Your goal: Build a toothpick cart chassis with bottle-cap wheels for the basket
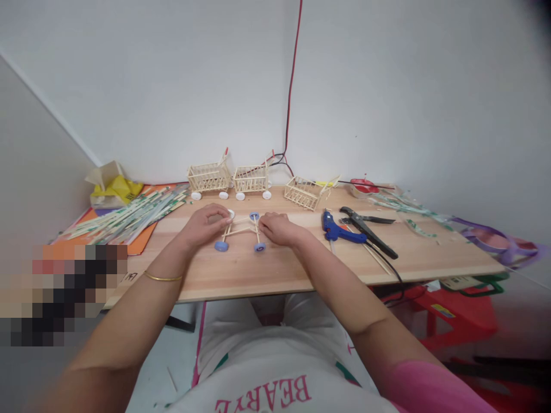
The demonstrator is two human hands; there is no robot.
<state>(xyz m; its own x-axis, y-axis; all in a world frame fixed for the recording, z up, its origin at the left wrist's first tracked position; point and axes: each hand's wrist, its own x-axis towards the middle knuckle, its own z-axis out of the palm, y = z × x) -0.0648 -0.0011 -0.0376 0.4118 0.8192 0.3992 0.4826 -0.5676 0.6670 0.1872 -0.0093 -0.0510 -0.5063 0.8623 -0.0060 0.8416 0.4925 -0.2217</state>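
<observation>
On the wooden table in front of me stands a small wheeled frame (241, 230) of thin wooden sticks, with blue wheels (221, 246) at its near corners. My left hand (208, 222) curls its fingers around the frame's far left corner, by a pale wheel. At the far right corner, my right hand (279, 228) pinches the frame close to another blue wheel (254, 215). My fingers partly cover the sticks at both corners.
Two finished-looking stick carts (209, 179) with white wheels stand at the back, beside a wheelless stick basket (305, 195). A blue glue gun (340, 229) and black-handled cutters (372, 232) lie right. Bundled sticks (129, 215) lie left. A red stool (451, 315) is below the table.
</observation>
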